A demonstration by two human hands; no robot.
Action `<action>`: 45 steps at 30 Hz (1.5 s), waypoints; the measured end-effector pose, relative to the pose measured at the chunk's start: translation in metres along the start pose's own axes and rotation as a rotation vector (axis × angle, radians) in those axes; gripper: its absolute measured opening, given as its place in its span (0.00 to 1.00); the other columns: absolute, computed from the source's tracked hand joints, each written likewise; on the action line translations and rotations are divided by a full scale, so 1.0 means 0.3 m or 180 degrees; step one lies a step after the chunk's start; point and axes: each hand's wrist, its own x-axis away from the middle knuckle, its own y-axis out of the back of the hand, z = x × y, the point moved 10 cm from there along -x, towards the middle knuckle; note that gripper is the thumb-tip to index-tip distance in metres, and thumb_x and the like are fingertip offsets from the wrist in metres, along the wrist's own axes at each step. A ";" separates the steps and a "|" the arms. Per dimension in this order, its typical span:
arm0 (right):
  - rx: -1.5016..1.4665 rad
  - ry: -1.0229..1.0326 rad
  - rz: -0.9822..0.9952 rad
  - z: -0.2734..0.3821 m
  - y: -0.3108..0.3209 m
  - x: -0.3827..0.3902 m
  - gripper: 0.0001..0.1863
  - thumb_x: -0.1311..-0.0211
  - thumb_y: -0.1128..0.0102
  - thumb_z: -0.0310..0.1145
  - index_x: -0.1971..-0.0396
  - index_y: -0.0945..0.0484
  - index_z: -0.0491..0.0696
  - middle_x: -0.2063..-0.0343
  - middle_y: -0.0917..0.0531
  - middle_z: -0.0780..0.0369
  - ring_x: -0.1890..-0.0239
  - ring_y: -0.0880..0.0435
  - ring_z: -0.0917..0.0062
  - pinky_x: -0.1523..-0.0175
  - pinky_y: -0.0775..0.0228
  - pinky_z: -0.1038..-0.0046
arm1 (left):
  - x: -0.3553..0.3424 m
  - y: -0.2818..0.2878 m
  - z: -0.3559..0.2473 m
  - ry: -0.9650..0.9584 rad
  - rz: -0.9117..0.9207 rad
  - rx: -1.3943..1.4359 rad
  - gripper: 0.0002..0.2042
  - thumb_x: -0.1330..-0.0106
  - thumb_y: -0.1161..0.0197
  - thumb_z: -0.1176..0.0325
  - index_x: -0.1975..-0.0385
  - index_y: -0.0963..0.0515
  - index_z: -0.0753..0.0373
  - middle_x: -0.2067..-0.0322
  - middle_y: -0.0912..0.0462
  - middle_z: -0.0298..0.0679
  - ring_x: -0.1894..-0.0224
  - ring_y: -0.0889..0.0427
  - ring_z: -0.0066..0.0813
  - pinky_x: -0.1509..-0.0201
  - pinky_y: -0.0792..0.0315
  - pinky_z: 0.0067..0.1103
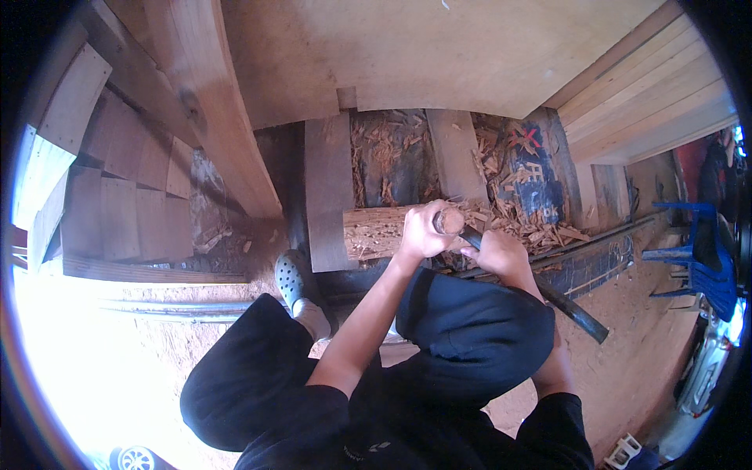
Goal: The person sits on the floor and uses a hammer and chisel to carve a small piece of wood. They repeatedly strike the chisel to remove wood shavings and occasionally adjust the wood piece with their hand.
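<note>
A wooden block (377, 222) with a rough, pitted face lies across a flat board in front of my knees. At its right end, my left hand (424, 233) is closed around a tool with a round, worn wooden end (450, 221); the rest of that tool is hidden below. My right hand (502, 254) is wrapped around a dark rod-like handle (576, 315), which slants from beside the left hand down to the right past my knee. Whether the handle and the round wooden end are one tool, I cannot tell.
Wood chips (493, 160) litter the ground ahead, between flat boards (327, 180). A large plywood sheet (439, 59) spans the far side. A thick beam (211, 102) leans at left, near stacked wood pieces (129, 211). Blue chairs (697, 254) stand at right. My clog-shod foot (291, 278) is beside the boards.
</note>
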 end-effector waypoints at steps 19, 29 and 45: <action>0.0313 0.0390 -0.0236 0.075 0.033 0.024 0.28 0.47 0.41 0.56 0.71 0.20 0.39 0.71 0.18 0.48 0.65 0.17 0.55 0.62 0.26 0.60 | 0.002 0.054 -0.024 -0.0157 -0.0250 0.0108 0.10 0.61 0.35 0.74 0.76 0.23 0.65 0.78 0.20 0.45 0.74 0.17 0.36 0.68 0.26 0.24; 0.0173 0.0303 -0.0184 0.108 0.048 0.020 0.28 0.47 0.39 0.54 0.69 0.20 0.39 0.69 0.18 0.48 0.62 0.18 0.55 0.59 0.26 0.59 | -0.020 0.078 -0.012 -0.0158 -0.0252 0.0157 0.09 0.60 0.34 0.74 0.76 0.23 0.65 0.78 0.19 0.45 0.74 0.17 0.35 0.68 0.26 0.24; -0.0022 0.0062 0.0028 0.067 -0.006 -0.029 0.26 0.45 0.39 0.52 0.66 0.20 0.39 0.67 0.18 0.48 0.60 0.18 0.56 0.57 0.26 0.60 | -0.064 0.078 0.035 -0.0005 -0.0319 0.0029 0.10 0.59 0.34 0.68 0.76 0.22 0.63 0.78 0.19 0.46 0.73 0.18 0.44 0.69 0.25 0.29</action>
